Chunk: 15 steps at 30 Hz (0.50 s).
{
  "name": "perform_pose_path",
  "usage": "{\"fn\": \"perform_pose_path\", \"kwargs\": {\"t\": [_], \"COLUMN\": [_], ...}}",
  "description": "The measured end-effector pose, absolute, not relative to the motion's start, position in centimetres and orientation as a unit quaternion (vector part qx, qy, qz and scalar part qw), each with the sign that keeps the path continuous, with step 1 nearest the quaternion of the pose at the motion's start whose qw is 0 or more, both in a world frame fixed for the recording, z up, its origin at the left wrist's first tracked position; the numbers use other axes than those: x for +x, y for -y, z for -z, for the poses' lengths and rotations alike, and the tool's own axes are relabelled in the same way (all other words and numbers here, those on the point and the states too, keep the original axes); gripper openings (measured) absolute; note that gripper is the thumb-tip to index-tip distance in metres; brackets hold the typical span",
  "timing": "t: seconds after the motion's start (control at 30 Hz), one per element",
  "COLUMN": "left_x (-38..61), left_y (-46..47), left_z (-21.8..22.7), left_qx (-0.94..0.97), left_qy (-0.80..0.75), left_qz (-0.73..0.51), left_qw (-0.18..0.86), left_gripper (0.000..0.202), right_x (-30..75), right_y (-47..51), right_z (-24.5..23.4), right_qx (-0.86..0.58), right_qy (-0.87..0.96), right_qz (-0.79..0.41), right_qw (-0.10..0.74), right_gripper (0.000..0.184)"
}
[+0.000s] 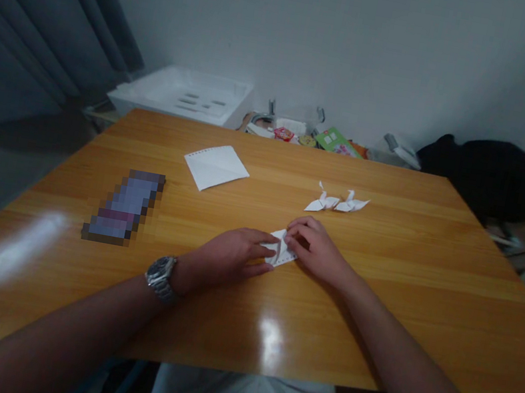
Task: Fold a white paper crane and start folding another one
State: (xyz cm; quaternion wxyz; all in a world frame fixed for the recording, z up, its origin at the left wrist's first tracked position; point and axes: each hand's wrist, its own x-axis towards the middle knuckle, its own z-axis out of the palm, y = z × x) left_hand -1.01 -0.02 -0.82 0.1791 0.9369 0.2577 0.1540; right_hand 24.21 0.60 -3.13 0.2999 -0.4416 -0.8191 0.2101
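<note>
A small folded piece of white paper (289, 255), with punched holes along its lower edge, lies on the table between my hands. My left hand (237, 253), a metal watch on its wrist, rests with stretched, slightly spread fingers on the paper's left side. From the right, my right hand (314, 246) pinches a raised flap of the same paper between thumb and fingers. Its fingertips partly cover the fold. Just beyond are two white origami cranes (325, 203) (351, 203), standing side by side.
On the wooden table (386, 245), a white paper sheet (217, 167) with a perforated edge lies at the back left. A pixelated phone-like object (126, 206) is at the left. Behind the table stand a white plastic tray (158, 93) and a bin of small items, including a green packet (338, 142).
</note>
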Motion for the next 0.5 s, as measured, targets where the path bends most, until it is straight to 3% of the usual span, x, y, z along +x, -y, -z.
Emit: {"fn": "perform_pose_path", "kwargs": {"t": [0.5], "left_x": [-1.5], "left_y": [0.4], "left_z": [-0.7], "left_qx": [0.96], "left_qy": [-0.209], "left_qz": [-0.108], "left_qw": [0.152], "left_gripper": [0.029], "right_x": [24.2], "right_y": [-0.4], "right_z": [3.0], "right_qx": [-0.472], "right_qy": [0.812], "right_qz": [-0.2], "right_qw": [0.28], "right_gripper": [0.006]}}
